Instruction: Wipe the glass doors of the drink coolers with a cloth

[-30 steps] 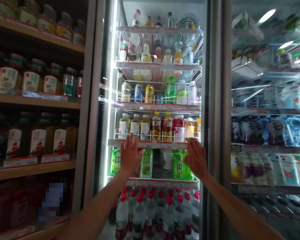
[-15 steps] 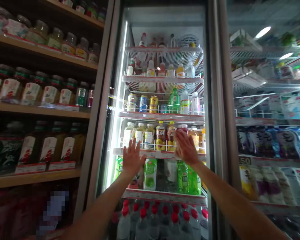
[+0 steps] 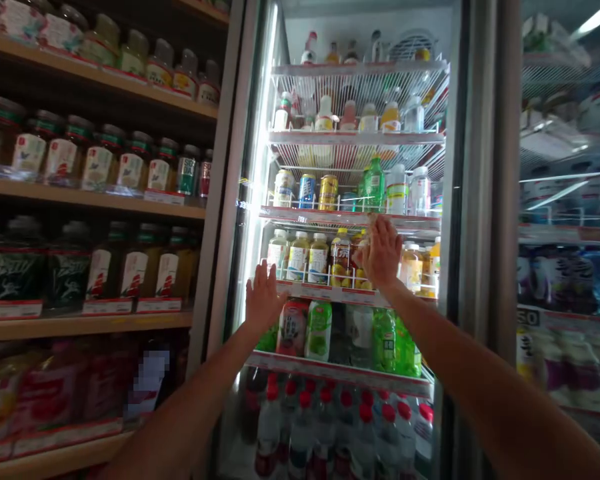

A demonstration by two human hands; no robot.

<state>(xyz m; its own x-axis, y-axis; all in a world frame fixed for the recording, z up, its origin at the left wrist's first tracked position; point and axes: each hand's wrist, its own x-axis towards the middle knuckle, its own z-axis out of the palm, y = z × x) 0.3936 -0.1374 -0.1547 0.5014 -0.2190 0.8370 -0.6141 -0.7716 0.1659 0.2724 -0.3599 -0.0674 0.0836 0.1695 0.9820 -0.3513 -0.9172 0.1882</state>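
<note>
My left hand [image 3: 264, 297] is raised with its fingers spread, in front of the fridge's left side, near the shelf of bottles. It holds nothing. My right hand [image 3: 383, 252] is higher, its fingers laid flat over a thin pale cloth [image 3: 363, 255], whose edges show beside the thumb and above the fingertips. Most of the cloth is hidden. Behind this hand are tea bottles [image 3: 341, 257] and the shelf rail above them. Reflections show on the fridge's glass [image 3: 247, 203]; whether my left palm touches it I cannot tell.
Lit fridge shelves hold cans [image 3: 329, 192], a green bottle [image 3: 375, 185], green cartons [image 3: 384, 339] and red-capped bottles [image 3: 305, 427]. Wooden shelves [image 3: 95, 193] with jars and bottles stand at the left. A metal door frame [image 3: 490, 200] separates another drinks fridge at the right.
My right hand has moved up, from the bottle row to just under the can shelf. My left hand stays low and spread. The view has shifted left and down.
</note>
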